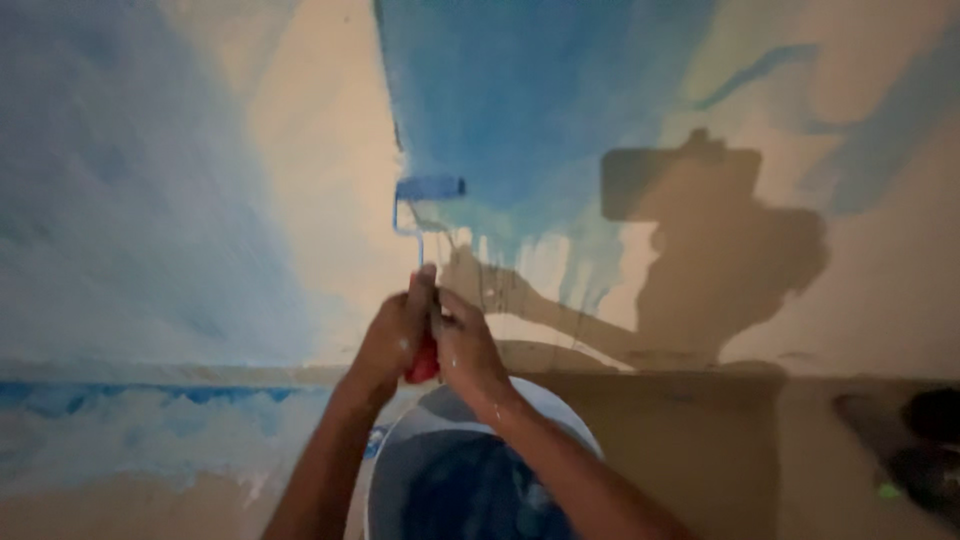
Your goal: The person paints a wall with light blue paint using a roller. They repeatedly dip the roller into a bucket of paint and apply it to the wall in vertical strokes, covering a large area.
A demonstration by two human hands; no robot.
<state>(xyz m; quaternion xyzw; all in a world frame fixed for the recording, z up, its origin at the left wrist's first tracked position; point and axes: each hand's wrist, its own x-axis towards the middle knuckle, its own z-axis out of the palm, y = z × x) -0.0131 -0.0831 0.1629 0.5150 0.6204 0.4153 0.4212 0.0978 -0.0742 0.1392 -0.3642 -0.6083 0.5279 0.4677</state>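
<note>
The paint roller [430,188] is blue with wet paint, and its thin wire arm runs down to a red handle [424,362]. The roller head touches the wall [320,150] at the lower left edge of a big blue patch [520,90]. Both hands hold the handle close together. The left hand [395,335] has its fingers curled tight around the handle, and the right hand [465,345] wraps it from the other side, fingers pressed together. The work looks about half done. The top middle of the wall is blue, and a pale blue wash covers the far left side. A wide bare tan strip is still left between them, and more tan wall shows on the right, with only thin blue streaks near the top right corner. Some blue paint drips down below the patch. Right under the hands sits a white bucket [560,405] with dark blue paint inside, close to the bottom edge of the wall. Along the bottom left, a band of blue and white paint runs over the floor line. The person's shadow [720,260] falls on the right part of the wall. Dark things [915,450] lie on the floor at the far right, too dim to name. Nothing blocks the roller.
</note>
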